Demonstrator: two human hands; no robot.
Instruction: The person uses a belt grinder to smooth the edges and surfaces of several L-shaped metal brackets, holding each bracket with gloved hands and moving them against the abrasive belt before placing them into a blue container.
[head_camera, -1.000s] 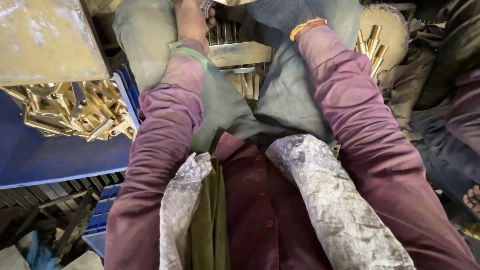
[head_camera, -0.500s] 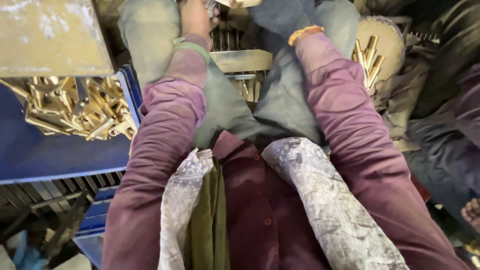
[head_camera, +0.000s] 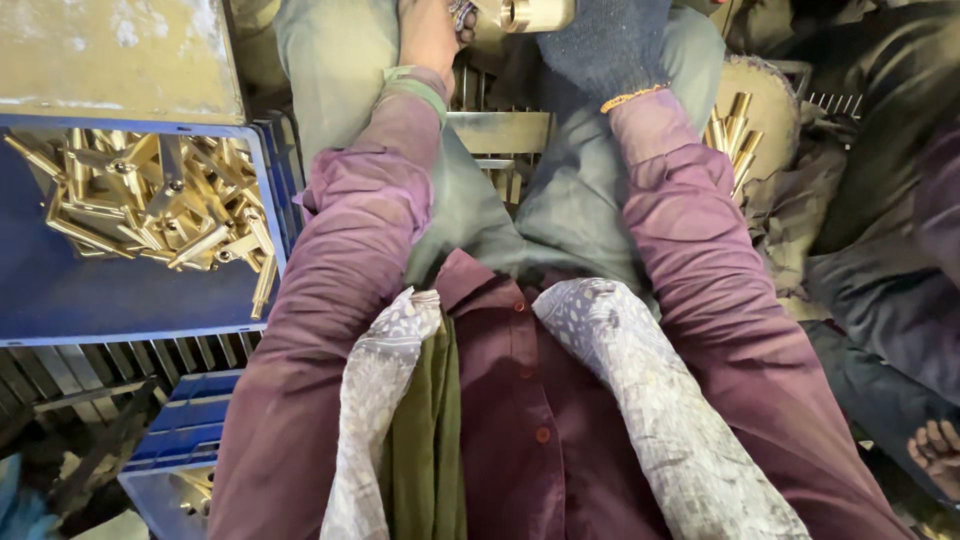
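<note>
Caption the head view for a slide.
Seated person's bare left hand and gloved right hand meet at a brass part, beside a blue crate of brass fittings.

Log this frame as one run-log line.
left hand: bare, by brass part | right hand: dark glove, grip unclear | blue crate: brass fittings

A blue crate (head_camera: 100, 300) holds a heap of brass fittings (head_camera: 150, 205).

No packages, labels, signs or screens show anywhere in this view.
</note>
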